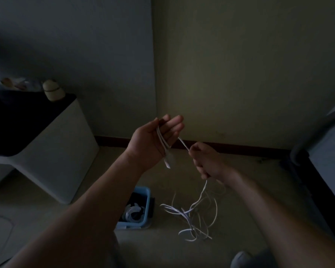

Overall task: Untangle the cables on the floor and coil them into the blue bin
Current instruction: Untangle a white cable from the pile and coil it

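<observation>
The cable (183, 145) looks smooth, white and plastic-sheathed; the bin (147, 206) is smooth blue plastic; the floor (249, 180) is dull and matt, the wall (240, 74) matt too.

The pale floor (246, 167) runs back to a dark skirting strip along the wall, and a blue bin (147, 205) stands on it with coiled cable (132, 212) inside. Just beside the bin on its right, a loose tangle of white cable (190, 219) lies spread on the floor, not touching the bin, with one strand rising off it. A white cabinet (52, 151) stands on the floor at left.
</observation>
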`<state>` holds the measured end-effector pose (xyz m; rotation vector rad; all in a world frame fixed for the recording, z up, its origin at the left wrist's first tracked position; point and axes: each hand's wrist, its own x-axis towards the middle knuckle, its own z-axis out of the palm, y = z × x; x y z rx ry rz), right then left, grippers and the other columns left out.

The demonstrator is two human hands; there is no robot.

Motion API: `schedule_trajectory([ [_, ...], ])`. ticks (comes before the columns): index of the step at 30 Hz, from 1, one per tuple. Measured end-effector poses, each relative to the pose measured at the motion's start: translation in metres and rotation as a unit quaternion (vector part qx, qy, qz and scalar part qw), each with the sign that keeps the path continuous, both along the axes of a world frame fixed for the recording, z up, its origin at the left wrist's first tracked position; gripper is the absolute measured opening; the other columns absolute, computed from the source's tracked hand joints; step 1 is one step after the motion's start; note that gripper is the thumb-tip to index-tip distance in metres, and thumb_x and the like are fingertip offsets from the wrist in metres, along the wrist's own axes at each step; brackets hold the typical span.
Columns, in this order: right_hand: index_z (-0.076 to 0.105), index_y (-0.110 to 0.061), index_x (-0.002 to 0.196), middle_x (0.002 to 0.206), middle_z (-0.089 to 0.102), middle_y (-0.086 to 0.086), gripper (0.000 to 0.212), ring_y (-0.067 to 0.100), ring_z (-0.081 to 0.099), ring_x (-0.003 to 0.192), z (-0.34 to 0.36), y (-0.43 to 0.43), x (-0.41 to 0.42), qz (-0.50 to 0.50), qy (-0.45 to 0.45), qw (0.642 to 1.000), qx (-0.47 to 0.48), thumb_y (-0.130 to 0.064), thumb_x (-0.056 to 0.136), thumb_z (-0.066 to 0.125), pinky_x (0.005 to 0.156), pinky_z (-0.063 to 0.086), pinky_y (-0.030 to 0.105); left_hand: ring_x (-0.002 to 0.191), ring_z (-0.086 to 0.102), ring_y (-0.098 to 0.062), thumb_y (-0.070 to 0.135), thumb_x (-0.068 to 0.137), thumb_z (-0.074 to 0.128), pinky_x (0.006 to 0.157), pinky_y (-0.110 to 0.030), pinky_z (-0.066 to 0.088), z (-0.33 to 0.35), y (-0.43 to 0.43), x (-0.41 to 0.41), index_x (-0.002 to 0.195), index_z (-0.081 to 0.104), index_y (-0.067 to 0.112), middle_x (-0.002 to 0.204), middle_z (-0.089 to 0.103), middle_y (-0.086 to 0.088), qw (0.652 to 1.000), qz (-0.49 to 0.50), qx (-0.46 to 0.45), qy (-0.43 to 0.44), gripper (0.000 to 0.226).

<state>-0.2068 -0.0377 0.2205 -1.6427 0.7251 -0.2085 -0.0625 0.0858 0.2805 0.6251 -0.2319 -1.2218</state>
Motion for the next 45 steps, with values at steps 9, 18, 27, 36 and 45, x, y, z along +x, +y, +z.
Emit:
schedule_trajectory([
  [9,0.063,-0.037,0.074,0.06,0.063,-0.021,0.023,-0.002,0.058,0.053,0.014,0.018,0.0,0.078,0.007,0.961,-0.266,-0.02,0.089,0.068,0.056,0.043,0.02,0.118,0.063,-0.035,0.016,0.106,0.028,0.108,-0.045,0.043,-0.009,-0.005,-0.007,0.116,0.056,0.0,0.126,0.065,-0.024,0.994,0.03,0.042,-0.099,0.033],
  [18,0.076,-0.026,0.098,0.055,0.059,-0.011,0.037,0.009,0.051,0.058,0.02,0.023,-0.003,0.097,-0.051,0.992,-0.068,0.004,0.09,0.056,0.056,0.037,0.022,0.116,0.064,-0.034,0.015,0.107,0.032,0.104,-0.045,0.045,-0.013,-0.008,-0.014,0.118,0.056,0.0,0.121,0.068,-0.021,0.94,0.048,0.151,-0.301,0.031],
  [27,0.071,-0.001,0.089,0.058,0.057,0.004,0.017,0.016,0.054,0.054,0.022,0.019,-0.004,0.114,-0.017,0.993,0.023,-0.017,0.09,0.064,0.049,0.043,0.024,0.107,0.066,-0.022,0.015,0.108,0.032,0.091,-0.034,0.05,-0.031,-0.015,-0.004,0.118,0.056,-0.005,0.116,0.069,-0.018,0.878,0.084,0.17,-0.439,0.032],
  [36,0.07,-0.004,0.073,0.049,0.048,0.001,0.024,0.012,0.042,0.042,0.03,0.013,-0.01,0.141,-0.044,0.989,0.03,-0.017,0.091,0.06,0.044,0.034,0.024,0.1,0.067,-0.015,0.034,0.096,0.04,0.093,-0.044,0.051,-0.045,-0.01,0.009,0.092,0.064,0.022,0.095,0.07,0.016,0.707,0.078,0.237,-0.662,0.026],
  [45,0.07,0.009,0.095,0.049,0.049,-0.012,0.02,0.0,0.044,0.046,0.029,0.005,-0.013,0.041,-0.156,0.987,-0.023,-0.007,0.094,0.059,0.049,0.033,0.016,0.044,0.047,-0.029,0.029,0.108,0.027,0.042,-0.025,0.037,-0.03,-0.005,-0.01,0.105,0.064,-0.011,0.071,0.07,-0.024,0.819,-0.154,0.245,-0.495,0.055],
])
